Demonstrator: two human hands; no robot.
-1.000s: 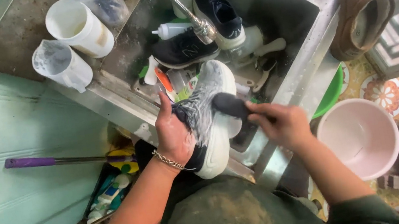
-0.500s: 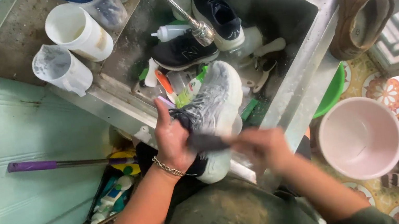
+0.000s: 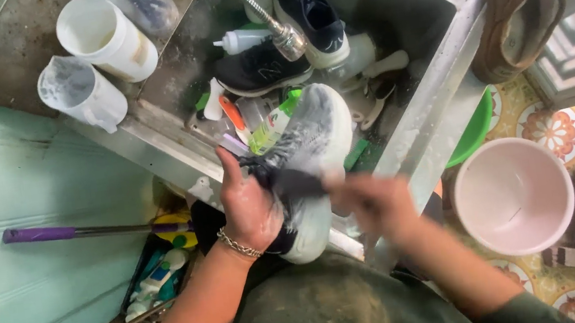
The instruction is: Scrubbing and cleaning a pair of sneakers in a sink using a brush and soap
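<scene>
Both my hands are on one grey sneaker [image 3: 311,143] with a white sole, held over the near edge of the steel sink [image 3: 436,86]. My left hand [image 3: 250,209] has its grip clamped around the heel end. My right hand [image 3: 377,201], blurred, is closed on a dark brush [image 3: 298,182] lying across the sneaker's side. Two dark shoes [image 3: 311,17] lie deeper in the sink. A pink basin [image 3: 513,196] stands on the floor at the right.
</scene>
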